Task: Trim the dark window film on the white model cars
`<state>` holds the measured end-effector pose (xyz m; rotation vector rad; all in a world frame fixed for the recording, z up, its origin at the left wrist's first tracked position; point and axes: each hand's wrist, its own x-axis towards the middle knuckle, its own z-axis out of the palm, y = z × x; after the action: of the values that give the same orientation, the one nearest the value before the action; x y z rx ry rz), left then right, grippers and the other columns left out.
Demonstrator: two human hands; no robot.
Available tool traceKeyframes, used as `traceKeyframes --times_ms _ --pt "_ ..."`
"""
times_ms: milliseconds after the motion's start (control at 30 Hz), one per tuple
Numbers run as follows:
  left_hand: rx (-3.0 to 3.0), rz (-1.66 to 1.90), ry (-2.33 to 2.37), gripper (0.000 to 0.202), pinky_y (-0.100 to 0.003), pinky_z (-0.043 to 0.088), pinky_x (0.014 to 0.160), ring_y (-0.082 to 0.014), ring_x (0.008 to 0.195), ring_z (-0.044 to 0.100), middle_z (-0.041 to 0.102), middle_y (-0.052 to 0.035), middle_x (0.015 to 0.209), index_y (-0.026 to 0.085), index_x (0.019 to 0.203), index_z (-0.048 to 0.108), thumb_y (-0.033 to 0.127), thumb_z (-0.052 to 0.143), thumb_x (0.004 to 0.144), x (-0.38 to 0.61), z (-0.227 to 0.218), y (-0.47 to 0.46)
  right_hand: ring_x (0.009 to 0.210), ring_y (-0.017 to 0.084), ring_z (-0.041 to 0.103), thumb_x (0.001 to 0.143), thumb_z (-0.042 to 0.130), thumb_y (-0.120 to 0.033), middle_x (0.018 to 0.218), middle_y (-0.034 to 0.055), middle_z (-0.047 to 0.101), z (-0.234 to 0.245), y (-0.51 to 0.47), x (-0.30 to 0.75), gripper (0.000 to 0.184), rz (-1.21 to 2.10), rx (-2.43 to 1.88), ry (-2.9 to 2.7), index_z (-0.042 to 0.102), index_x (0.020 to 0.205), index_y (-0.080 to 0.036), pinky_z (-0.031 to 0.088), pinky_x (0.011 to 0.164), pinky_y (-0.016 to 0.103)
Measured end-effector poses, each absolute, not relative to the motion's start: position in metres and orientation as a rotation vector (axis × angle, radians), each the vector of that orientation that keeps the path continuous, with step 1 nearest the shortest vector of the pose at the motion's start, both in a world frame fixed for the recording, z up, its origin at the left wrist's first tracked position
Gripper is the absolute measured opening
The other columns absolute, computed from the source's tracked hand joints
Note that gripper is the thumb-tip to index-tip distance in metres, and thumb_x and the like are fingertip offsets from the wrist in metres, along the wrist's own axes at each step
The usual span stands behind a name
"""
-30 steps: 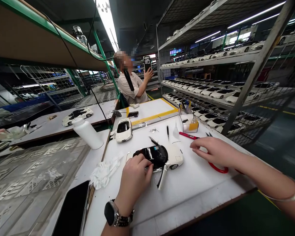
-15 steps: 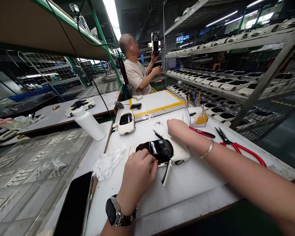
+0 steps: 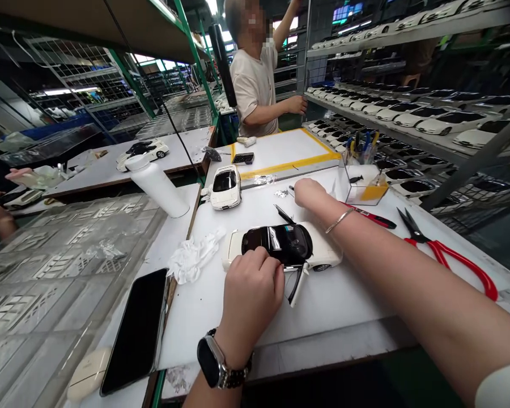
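Note:
A white model car [image 3: 323, 246] with a black roof and interior lies side-on before me, its doors swung out on both sides. My left hand [image 3: 255, 286], wearing a watch, is closed with curled fingers on the car's near side; the fingertips are partly hidden. Beyond the car, my right hand [image 3: 312, 194] is pinched just above the white work surface, beside bits of silver foil [image 3: 281, 194]. A tiny dark tip shows at its fingers, too small to name.
Red-handled scissors [image 3: 446, 249], a red tool [image 3: 372, 216] and a clear pen box [image 3: 365, 190] lie to the right. Another white model car [image 3: 225, 187], crumpled white gloves [image 3: 195, 258], a phone [image 3: 136, 328] and a white bottle [image 3: 159, 184] are leftward. A co-worker [image 3: 255, 85] stands by racks of model cars.
My view has shifted, and the right hand sits closer to the foil bits. The left hand stays at the car. The co-worker, who held up a model car, now reaches upward toward the rack.

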<state>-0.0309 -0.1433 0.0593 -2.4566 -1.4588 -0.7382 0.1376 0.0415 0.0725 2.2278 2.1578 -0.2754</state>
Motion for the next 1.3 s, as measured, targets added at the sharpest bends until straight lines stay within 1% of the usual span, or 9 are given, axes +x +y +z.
traceKeyframes --times_ms 100,233,300,400,500,600,1000,1133,1300 --pt "-2.371 -0.911 -1.478 0.012 -0.027 0.04 0.059 -0.0125 0.067 0.052 0.058 -0.0031 0.072 0.016 0.08 0.063 0.018 0.052 0.084 -0.029 0.049 -0.152 0.104 0.025 0.058 0.08 0.056 -0.011 0.102 0.0194 0.061 0.088 0.035 0.133 0.026 -0.217 2.279 2.155 0.064 0.104 -0.004 0.048 0.085 0.032" --pt "-2.284 -1.125 -1.486 0.008 -0.025 0.043 0.06 -0.0112 0.069 0.055 0.061 -0.0035 0.076 0.016 0.086 0.064 0.016 0.056 0.083 -0.028 0.037 -0.159 0.095 0.024 0.059 0.08 0.056 -0.019 0.092 0.0135 0.062 0.118 0.006 0.136 0.024 -0.099 2.42 2.406 0.062 0.101 -0.009 0.048 0.084 0.034" --pt "-2.264 -1.189 -1.489 0.009 -0.024 0.045 0.061 -0.011 0.07 0.056 0.062 -0.0033 0.077 0.016 0.087 0.064 0.015 0.058 0.082 -0.028 0.032 -0.161 0.084 0.019 0.06 0.081 0.055 -0.023 0.083 0.0089 0.061 0.128 -0.019 0.14 0.021 -0.185 2.517 2.73 0.059 0.098 -0.01 0.049 0.078 0.032" --pt "-2.257 -1.253 -1.51 0.01 -0.023 0.046 0.062 -0.0107 0.07 0.057 0.062 -0.0028 0.077 0.016 0.087 0.065 0.014 0.059 0.08 -0.027 0.029 -0.163 0.061 0.008 0.056 0.081 0.056 -0.027 0.07 0.0015 0.057 0.127 -0.056 0.147 0.015 -0.894 2.343 3.172 0.052 0.084 -0.014 0.045 0.058 0.02" --pt "-2.251 -1.285 -1.532 0.01 -0.023 0.047 0.062 -0.0104 0.069 0.057 0.062 -0.0024 0.075 0.016 0.088 0.066 0.013 0.061 0.079 -0.027 0.028 -0.165 0.048 0.005 0.049 0.078 0.06 -0.032 0.058 -0.0028 0.053 0.107 -0.081 0.153 0.022 -1.805 1.914 3.09 0.045 0.072 -0.016 0.039 0.047 0.016" --pt "-2.271 -1.273 -1.539 0.011 -0.022 0.048 0.062 -0.0106 0.069 0.058 0.062 -0.0029 0.075 0.016 0.089 0.065 0.013 0.06 0.08 -0.026 0.028 -0.167 0.043 0.003 0.044 0.074 0.064 -0.031 0.054 -0.0037 0.053 0.083 -0.092 0.156 0.025 -2.204 1.785 2.778 0.044 0.069 -0.016 0.033 0.041 0.014" --pt "-2.305 -1.215 -1.481 0.018 -0.022 0.048 0.062 -0.0107 0.071 0.058 0.061 -0.0036 0.079 0.016 0.094 0.063 0.009 0.062 0.078 -0.025 0.028 -0.166 0.04 0.002 0.039 0.07 0.059 -0.017 0.048 -0.0061 0.048 0.063 -0.097 0.153 0.019 -2.59 1.81 2.316 0.04 0.07 -0.017 0.028 0.038 0.011" --pt "-2.298 -1.224 -1.472 0.019 -0.022 0.048 0.061 -0.0105 0.07 0.057 0.061 -0.0033 0.079 0.016 0.094 0.063 0.008 0.063 0.077 -0.025 0.028 -0.166 0.04 0.002 0.036 0.068 0.06 -0.014 0.044 -0.0066 0.043 0.065 -0.098 0.153 0.019 -2.585 1.869 2.281 0.041 0.068 -0.017 0.027 0.038 0.012" --pt "-2.327 -1.224 -1.479 0.021 -0.024 0.049 0.061 -0.0112 0.07 0.057 0.06 -0.0036 0.079 0.016 0.095 0.064 0.006 0.064 0.076 -0.025 0.027 -0.166 0.04 0.003 0.038 0.069 0.058 -0.012 0.048 -0.0058 0.046 0.064 -0.097 0.154 0.019 -2.641 1.777 2.302 0.04 0.069 -0.018 0.027 0.038 0.013"
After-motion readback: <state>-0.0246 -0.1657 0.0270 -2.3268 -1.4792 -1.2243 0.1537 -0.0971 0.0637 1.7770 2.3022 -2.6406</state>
